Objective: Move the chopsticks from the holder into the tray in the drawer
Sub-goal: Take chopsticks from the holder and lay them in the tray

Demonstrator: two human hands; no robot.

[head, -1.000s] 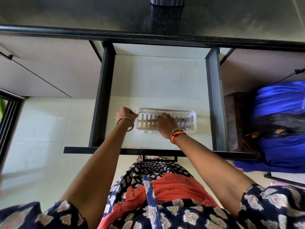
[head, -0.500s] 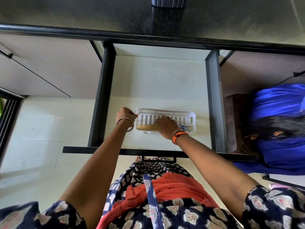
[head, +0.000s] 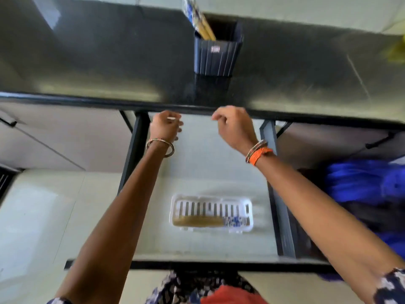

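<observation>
White tray [head: 249,229] holds chopsticks [head: 198,221]; dark holder [head: 215,59] keeps more; both hands [head: 165,128] [head: 233,127] loosely curled, empty

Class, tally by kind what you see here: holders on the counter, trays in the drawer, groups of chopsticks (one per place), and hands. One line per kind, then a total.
Holders: 1, the dark holder on the counter
Trays: 1, the white tray in the drawer
Chopstick groups: 2, chopsticks in the holder and chopsticks in the tray
Hands: 2, left hand and right hand
Total: 6
</observation>
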